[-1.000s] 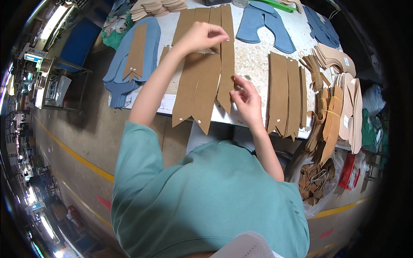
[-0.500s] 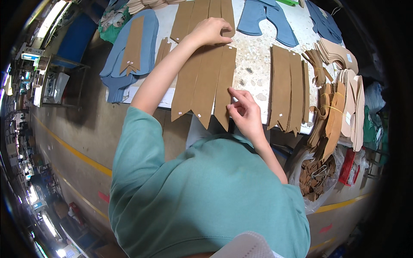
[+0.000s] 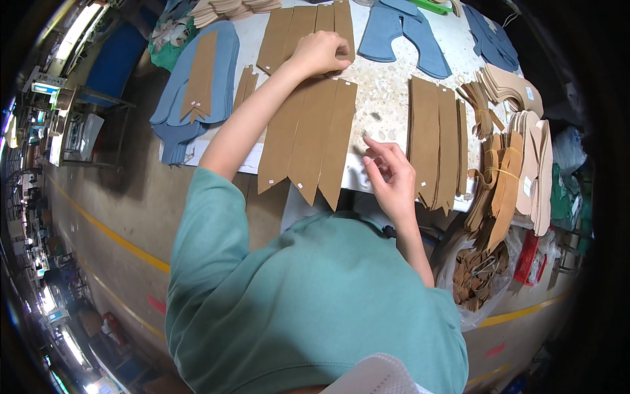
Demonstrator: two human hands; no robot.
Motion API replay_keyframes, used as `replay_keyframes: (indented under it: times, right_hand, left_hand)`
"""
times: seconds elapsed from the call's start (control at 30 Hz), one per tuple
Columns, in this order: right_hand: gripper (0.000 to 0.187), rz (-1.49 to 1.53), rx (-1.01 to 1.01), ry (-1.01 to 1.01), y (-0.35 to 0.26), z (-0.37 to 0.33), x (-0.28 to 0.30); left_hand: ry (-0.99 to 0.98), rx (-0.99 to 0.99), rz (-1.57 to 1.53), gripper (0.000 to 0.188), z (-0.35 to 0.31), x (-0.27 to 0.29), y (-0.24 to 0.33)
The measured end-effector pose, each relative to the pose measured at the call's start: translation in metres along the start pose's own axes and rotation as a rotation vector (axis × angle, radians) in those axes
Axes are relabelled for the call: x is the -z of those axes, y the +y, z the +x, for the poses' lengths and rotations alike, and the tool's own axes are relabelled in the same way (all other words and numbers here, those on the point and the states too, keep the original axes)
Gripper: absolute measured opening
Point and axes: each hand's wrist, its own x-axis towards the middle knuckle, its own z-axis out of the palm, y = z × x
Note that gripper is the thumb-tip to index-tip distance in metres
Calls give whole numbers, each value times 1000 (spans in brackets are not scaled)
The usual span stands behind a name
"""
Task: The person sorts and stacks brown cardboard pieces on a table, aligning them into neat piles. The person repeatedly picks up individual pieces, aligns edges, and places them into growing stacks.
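Observation:
Brown leather-like strips [image 3: 307, 141] lie side by side before me, their notched near ends jutting over the table edge. Small white labels dot their ends. My left hand [image 3: 320, 54] rests over their far ends, where another row of brown strips [image 3: 298, 29] begins. Its fingers are curled toward the thumb, and whatever they hold is hidden. To the right of the near strips hovers my right hand [image 3: 394, 178], thumb and forefinger apart, nothing visible between them. A stack of similar brown strips [image 3: 425, 141] lies just right of it.
Blue cut pieces [image 3: 223, 72] are stacked at left, topped with a brown strip. More blue pieces [image 3: 410, 39] lie at the back of the white table [image 3: 377, 98]. Bundled tan strips [image 3: 505, 177] hang at the right edge above a plastic bag of brown scraps [image 3: 482, 272].
My right hand has come off the rightmost near strip and moved right. That strip now lies closer against its neighbour. My left hand stays over the far ends. The view has shifted slightly.

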Motion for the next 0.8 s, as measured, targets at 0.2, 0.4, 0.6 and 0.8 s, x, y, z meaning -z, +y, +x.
replay_keyframes:
  times: [0.2,0.4,0.6,0.8]
  right_hand:
    - [30,18,-9,72,4,11,23]
    - [40,383,-201,3,16,27,25]
    - [51,38,-137,-72,20,29,11]
    - [46,-151,-1,-43,16,27,6]
  left_hand:
    - [38,85,-84,20,1,21,15]
    - [-11,-274,-424,16,-66,50,76]
    - [28,187,-581,21,-146,85,54]
    - [-12,529,-333,32,-202,56,45]
